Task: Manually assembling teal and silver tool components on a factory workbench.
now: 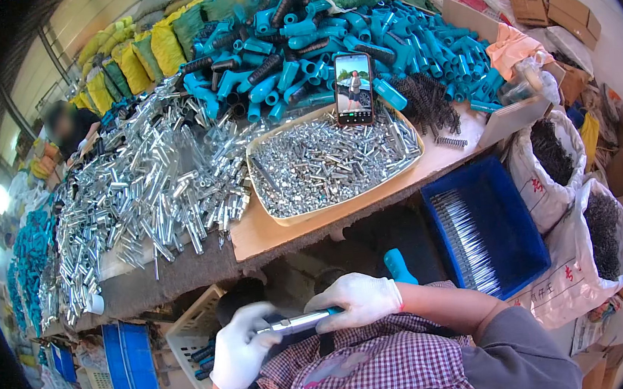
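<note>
Left hand (240,349), white-gloved: grip closed around the near end of a metal tube (297,321). Right hand (359,300), white-gloved: grip closed over the tube's far end, where a teal handle (397,266) projects beyond the fingers. The tube lies level between both hands, above the lap. Ahead of the left hand, on the surface (270,232): heap of silver tubes (146,188). Ahead of both: tray of small silver parts (331,162), phone (354,88), teal handles (326,35). Right of the right hand: blue crate (512,213) holding metal rods.
</note>
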`<state>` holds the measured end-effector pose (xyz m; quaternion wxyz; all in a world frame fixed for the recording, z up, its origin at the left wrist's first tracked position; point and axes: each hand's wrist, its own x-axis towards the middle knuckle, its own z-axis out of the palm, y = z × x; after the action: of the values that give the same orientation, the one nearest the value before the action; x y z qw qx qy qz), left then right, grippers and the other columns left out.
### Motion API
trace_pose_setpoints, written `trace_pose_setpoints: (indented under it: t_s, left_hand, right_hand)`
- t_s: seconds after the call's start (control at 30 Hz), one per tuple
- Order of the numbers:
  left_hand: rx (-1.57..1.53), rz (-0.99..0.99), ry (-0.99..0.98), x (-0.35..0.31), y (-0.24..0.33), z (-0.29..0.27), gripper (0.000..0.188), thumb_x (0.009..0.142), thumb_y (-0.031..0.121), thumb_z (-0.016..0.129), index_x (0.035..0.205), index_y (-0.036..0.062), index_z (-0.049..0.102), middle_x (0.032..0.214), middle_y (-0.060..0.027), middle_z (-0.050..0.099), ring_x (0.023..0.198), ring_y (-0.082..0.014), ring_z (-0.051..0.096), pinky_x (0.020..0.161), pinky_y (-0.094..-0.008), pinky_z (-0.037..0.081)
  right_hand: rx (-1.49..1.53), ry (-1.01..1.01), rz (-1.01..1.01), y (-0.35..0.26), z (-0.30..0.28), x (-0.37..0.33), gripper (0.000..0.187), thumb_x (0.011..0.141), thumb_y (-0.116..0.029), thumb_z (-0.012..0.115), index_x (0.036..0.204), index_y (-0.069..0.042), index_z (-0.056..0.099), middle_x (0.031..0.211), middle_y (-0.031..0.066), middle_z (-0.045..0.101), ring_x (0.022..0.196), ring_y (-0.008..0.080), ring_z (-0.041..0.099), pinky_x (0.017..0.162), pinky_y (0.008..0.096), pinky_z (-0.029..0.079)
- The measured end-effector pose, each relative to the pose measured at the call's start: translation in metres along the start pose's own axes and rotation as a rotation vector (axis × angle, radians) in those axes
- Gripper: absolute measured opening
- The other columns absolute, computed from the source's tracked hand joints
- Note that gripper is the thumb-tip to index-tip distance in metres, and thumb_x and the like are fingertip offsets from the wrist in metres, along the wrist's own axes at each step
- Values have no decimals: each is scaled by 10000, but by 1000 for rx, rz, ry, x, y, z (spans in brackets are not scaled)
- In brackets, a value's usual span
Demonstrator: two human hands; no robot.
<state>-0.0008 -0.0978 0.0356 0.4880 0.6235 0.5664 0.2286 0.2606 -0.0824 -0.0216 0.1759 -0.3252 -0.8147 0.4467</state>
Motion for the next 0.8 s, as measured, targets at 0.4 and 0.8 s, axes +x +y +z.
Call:
trace_pose_setpoints:
  t_s: [0.4,0.8]
  left_hand:
    - [225,443,37,-6,-16,17,304,682,-32,705,972,56,718,1002,-139,643,869,-297,645,773,-348,526]
    - [603,1022,124,0,-27,14,356,728,-12,693,1081,30,687,1030,-99,630,919,-155,616,756,-312,523]
  right_hand:
    - [-3,7,1,4,6,2,409,914,-375,631,1181,-67,660,967,211,697,884,375,675,790,449,522]
    - [-39,34,31,5,6,4,444,902,-453,590,1186,-120,665,950,221,697,894,394,674,802,494,518]
